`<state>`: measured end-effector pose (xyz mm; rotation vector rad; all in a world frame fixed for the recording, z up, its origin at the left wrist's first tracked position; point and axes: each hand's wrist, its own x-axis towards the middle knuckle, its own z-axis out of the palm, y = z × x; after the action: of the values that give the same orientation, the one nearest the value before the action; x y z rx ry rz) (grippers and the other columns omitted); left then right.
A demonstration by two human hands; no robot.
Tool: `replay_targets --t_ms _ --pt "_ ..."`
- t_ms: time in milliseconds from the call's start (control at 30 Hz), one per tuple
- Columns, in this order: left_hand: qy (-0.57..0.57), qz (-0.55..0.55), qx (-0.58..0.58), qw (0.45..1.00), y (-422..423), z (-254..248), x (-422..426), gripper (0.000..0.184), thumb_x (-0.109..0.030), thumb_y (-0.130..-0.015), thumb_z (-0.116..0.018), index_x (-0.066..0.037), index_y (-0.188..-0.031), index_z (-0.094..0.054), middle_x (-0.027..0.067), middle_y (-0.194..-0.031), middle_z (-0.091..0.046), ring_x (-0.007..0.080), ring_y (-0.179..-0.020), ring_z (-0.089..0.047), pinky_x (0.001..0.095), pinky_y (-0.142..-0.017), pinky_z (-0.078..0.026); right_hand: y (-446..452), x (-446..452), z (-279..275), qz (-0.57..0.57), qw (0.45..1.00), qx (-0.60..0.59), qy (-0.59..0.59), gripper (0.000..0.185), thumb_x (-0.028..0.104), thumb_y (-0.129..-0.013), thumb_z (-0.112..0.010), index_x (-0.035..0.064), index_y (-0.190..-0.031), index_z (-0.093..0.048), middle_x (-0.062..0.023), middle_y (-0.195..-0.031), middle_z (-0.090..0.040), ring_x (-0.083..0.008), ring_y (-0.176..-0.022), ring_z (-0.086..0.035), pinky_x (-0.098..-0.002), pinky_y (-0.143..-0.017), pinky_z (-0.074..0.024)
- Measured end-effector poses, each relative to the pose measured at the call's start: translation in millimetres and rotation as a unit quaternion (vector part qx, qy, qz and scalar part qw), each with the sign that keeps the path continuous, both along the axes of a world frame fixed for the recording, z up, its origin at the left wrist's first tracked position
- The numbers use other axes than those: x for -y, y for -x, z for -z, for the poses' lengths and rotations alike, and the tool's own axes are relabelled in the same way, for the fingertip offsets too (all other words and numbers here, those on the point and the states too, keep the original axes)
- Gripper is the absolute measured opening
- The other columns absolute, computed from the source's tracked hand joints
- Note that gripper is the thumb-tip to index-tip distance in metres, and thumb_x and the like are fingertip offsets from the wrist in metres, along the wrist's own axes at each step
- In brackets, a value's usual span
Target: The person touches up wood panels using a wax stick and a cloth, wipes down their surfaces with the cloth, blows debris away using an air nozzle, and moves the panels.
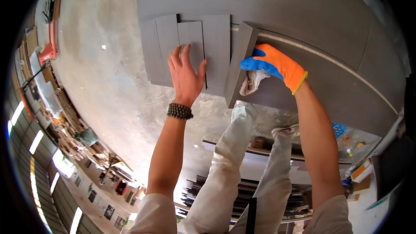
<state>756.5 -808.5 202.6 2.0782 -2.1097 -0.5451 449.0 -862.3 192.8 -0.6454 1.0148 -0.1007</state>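
Several flat grey boards (216, 39) lie side by side on a larger grey panel (260, 0). Bare, with a dark beaded bracelet at the wrist, my left hand (186, 76) rests over a narrow grey board (190, 32), fingers apart. In an orange and blue glove, my right hand (275, 67) has its fingers around a crumpled whitish cloth (252, 82), beside a raised grey strip (240, 63) that stands at an angle to the boards. Part of the cloth is hidden under the glove.
A long grey panel (329, 91) with a pale edge extends to the right. A red pallet jack (48, 52) and stacked wood pieces (71, 123) are at the left. Dark strips (242, 199) lie stacked behind my legs. A blue basket (339, 130) is at the lower right.
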Motion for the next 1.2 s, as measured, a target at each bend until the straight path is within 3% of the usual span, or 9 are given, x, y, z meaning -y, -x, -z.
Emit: replay_targets --t_ms 33,100,267,500,633,833,900,1000,1200 --pt "-0.016 0.033 0.013 0.999 -11 -7 -2 0.071 -0.025 -0.099 -0.080 -0.002 -0.157 -0.046 0.0271 -0.156 -0.041 0.0480 -0.141 -0.042 0.0574 -0.116 -0.042 -9 2 14 0.010 1.000 -0.022 -0.003 0.045 0.016 -0.101 -0.069 -0.0018 -0.143 -0.067 -0.0076 -0.128 -0.074 -0.0163 -0.113 -0.069 -0.0311 -0.098 -0.0542" --pt "-0.048 0.008 -0.026 0.998 -12 -2 -14 0.075 -0.026 -0.098 -0.080 -0.004 -0.161 -0.043 0.0280 -0.163 -0.035 0.0503 -0.147 -0.037 0.0591 -0.120 -0.039 -7 7 7 0.127 0.983 -0.097 0.096 0.030 0.027 -0.095 -0.077 0.0047 -0.116 -0.077 0.0013 -0.092 -0.071 -0.0064 -0.070 -0.050 -0.0281 -0.060 -0.0404" --pt "-0.100 0.037 -0.041 0.993 -24 -7 -17 0.088 -0.033 -0.097 -0.082 -0.012 -0.169 -0.036 0.0301 -0.172 -0.024 0.0565 -0.157 -0.023 0.0650 -0.126 -0.031 -33 20 -20 0.066 0.950 -0.252 0.174 0.036 0.026 -0.096 -0.074 0.0017 -0.123 -0.073 -0.0118 -0.106 -0.077 -0.0238 -0.093 -0.069 -0.0377 -0.089 -0.0552" --pt "-0.117 0.012 -0.014 0.993 -14 -2 -20 0.100 -0.043 -0.094 -0.084 -0.017 -0.173 -0.029 0.0341 -0.175 -0.016 0.0583 -0.161 -0.015 0.0719 -0.126 -0.024 -70 58 -42 -0.179 0.878 -0.383 0.223 0.038 0.033 -0.094 -0.076 0.0011 -0.114 -0.071 -0.0173 -0.110 -0.074 -0.0369 -0.106 -0.069 -0.0460 -0.091 -0.0553" --pt "-0.118 -0.022 0.016 0.993 9 0 -27 0.104 -0.045 -0.092 -0.085 -0.011 -0.172 -0.028 0.0351 -0.175 -0.015 0.0583 -0.161 -0.016 0.0709 -0.126 -0.024 -69 61 -47 -0.248 0.854 -0.399 0.226 0.039 0.032 -0.091 -0.081 0.0032 -0.117 -0.073 -0.0160 -0.108 -0.074 -0.0370 -0.104 -0.069 -0.0466 -0.091 -0.0553" --pt "-0.061 -0.197 -0.031 0.978 55 13 -59 0.111 -0.047 -0.088 -0.089 0.000 -0.168 -0.029 0.0346 -0.173 -0.019 0.0578 -0.160 -0.019 0.0649 -0.127 -0.028 -81 58 -77 -0.092 0.842 -0.263 0.462 0.043 0.011 -0.085 -0.084 0.0071 -0.126 -0.075 -0.0107 -0.114 -0.077 -0.0302 -0.104 -0.072 -0.0390 -0.093 -0.0569" --pt "-0.060 -0.240 -0.060 0.967 67 15 -67 0.111 -0.046 -0.087 -0.090 0.000 -0.168 -0.029 0.0348 -0.172 -0.022 0.0576 -0.159 -0.020 0.0627 -0.127 -0.029 -84 69 -80 -0.083 0.942 -0.145 0.292 0.047 0.009 -0.088 -0.081 0.0043 -0.134 -0.072 -0.0099 -0.122 -0.076 -0.0237 -0.112 -0.072 -0.0343 -0.100 -0.0557" --pt "-0.010 -0.282 -0.152 0.947 69 20 -73 0.095 -0.032 -0.089 -0.087 0.001 -0.163 -0.039 0.0338 -0.169 -0.027 0.0568 -0.159 -0.022 0.0626 -0.128 -0.029 -78 78 -77 -0.040 0.972 0.045 0.228 0.049 0.008 -0.092 -0.079 0.0006 -0.139 -0.070 -0.0092 -0.128 -0.075 -0.0186 -0.118 -0.070 -0.0314 -0.106 -0.0539" --pt "0.021 -0.300 -0.147 0.942 60 22 -76 0.059 -0.010 -0.098 -0.072 -0.003 -0.153 -0.054 0.0277 -0.166 -0.035 0.0493 -0.150 -0.039 0.0578 -0.122 -0.036 -77 72 -51 -0.120 0.904 -0.140 0.386 0.051 0.008 -0.092 -0.079 0.0043 -0.141 -0.068 -0.0113 -0.132 -0.072 -0.0258 -0.114 -0.071 -0.0374 -0.102 -0.0566"
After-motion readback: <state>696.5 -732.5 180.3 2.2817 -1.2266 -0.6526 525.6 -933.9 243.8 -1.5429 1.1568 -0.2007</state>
